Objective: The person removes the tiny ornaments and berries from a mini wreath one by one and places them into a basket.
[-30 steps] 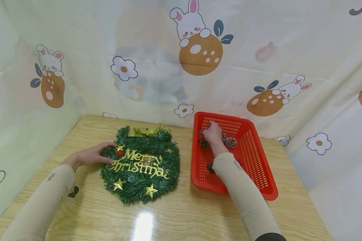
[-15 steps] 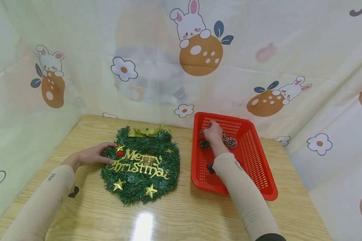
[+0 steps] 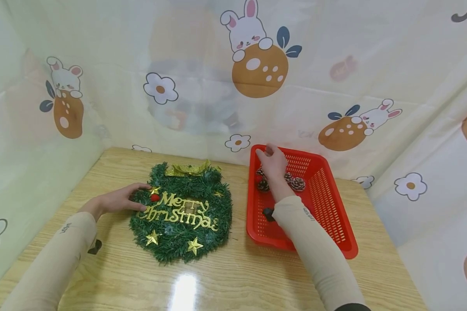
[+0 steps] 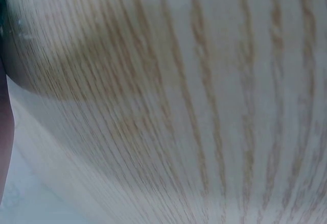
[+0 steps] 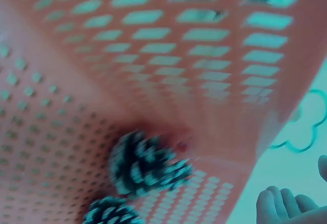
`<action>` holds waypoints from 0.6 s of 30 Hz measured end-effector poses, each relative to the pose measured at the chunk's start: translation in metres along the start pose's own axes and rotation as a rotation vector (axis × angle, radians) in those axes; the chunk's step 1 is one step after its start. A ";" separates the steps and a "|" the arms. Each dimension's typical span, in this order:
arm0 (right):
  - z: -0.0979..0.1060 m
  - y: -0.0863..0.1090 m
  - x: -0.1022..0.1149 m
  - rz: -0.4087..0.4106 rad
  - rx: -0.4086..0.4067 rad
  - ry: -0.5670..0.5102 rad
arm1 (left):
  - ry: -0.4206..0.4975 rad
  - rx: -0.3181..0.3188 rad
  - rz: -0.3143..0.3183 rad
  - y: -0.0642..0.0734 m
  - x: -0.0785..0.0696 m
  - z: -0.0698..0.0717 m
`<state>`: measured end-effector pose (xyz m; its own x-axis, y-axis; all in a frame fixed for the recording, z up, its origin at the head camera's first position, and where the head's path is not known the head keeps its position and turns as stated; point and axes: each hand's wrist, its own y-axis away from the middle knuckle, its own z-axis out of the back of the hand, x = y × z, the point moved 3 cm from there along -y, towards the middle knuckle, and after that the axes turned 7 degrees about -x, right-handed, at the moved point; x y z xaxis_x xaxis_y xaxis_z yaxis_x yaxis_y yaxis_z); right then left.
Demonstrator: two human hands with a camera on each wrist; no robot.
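My left hand (image 3: 120,199) rests on the left edge of a green tinsel wreath (image 3: 171,248), fingers extended beside a gold star and a red ball (image 3: 155,197). Gold "Merry Christmas" lettering (image 3: 179,217) spans the wreath, and a gold bow (image 3: 187,169) tops it. Over the far left corner of a red plastic basket (image 3: 320,211), my right hand (image 3: 273,165) is raised with thumb and fingers apart. Nothing shows between them in the right wrist view. Below it, several pine cones (image 5: 143,163) with white-tipped scales lie in the basket, partly hidden by the hand in the head view.
The wooden table (image 3: 140,285) carries the wreath at left and the basket at right. A patterned curtain (image 3: 202,99) stands close behind both. The basket's raised rim (image 3: 253,207) surrounds the pine cones. Mostly wood grain fills the left wrist view.
My right hand has lifted slightly toward the far rim of the basket, and its thumb and fingers have spread apart. My left hand and the wreath have stayed put.
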<state>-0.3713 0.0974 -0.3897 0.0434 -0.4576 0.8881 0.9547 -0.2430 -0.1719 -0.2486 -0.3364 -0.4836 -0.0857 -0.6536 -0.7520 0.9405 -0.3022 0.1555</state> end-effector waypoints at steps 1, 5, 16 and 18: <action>-0.001 0.002 0.005 0.011 -0.009 -0.019 | 0.002 0.001 -0.001 0.000 0.000 0.000; -0.007 0.011 0.024 0.044 -0.009 -0.088 | 0.001 0.004 -0.005 0.000 -0.001 0.000; -0.031 0.032 0.066 0.082 0.118 -0.152 | 0.008 0.016 -0.023 0.000 0.000 0.000; -0.036 0.036 0.071 0.085 0.133 -0.149 | 0.010 0.015 -0.022 0.000 0.000 0.001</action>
<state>-0.3446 0.0257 -0.3481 0.1588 -0.3375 0.9278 0.9758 -0.0894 -0.1995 -0.2485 -0.3367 -0.4827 -0.1024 -0.6395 -0.7619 0.9335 -0.3264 0.1485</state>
